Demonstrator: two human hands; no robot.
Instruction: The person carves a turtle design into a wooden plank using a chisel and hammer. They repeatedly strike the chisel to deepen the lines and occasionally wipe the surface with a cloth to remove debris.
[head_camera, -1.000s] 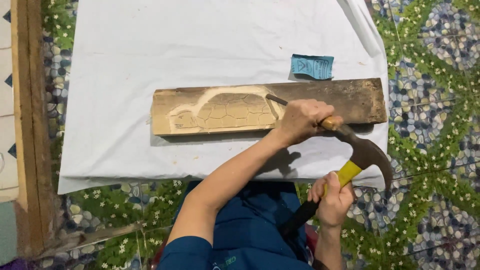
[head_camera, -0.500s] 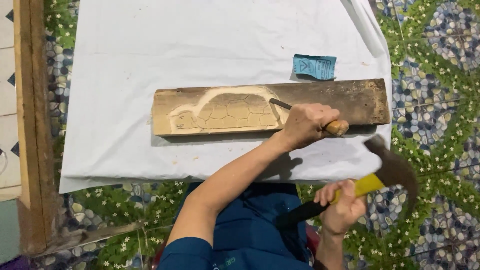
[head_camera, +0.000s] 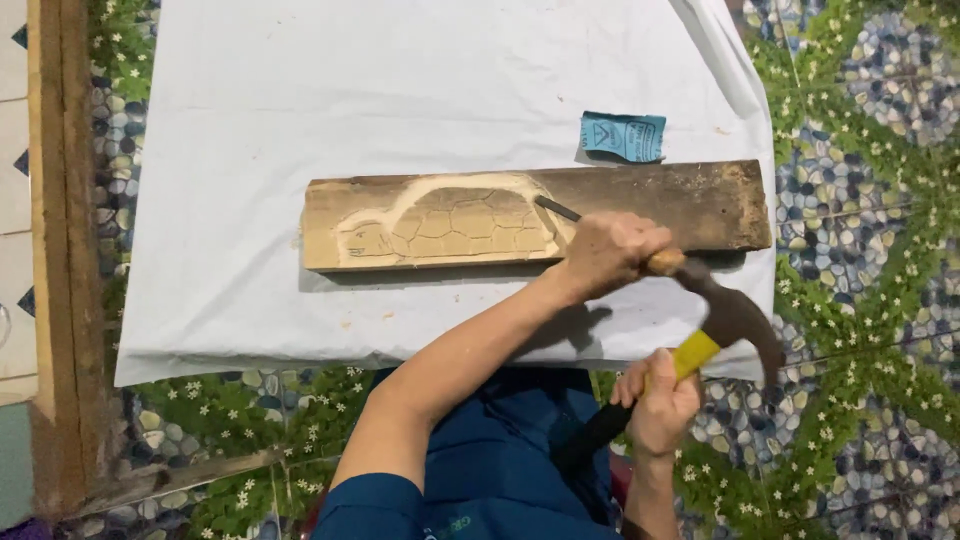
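**Carving a turtle relief**

We see a white cloth (head_camera: 300, 120) spread over the desk, bearing a long wooden plank (head_camera: 680, 200) with a turtle carved at its left end. Our left hand (head_camera: 610, 250) has its grip around a chisel (head_camera: 556, 208) set on the plank; our right hand (head_camera: 660, 405) clasps a claw hammer (head_camera: 725, 320) touching the chisel's handle. A small blue packet (head_camera: 623, 136) lies just beyond the plank.
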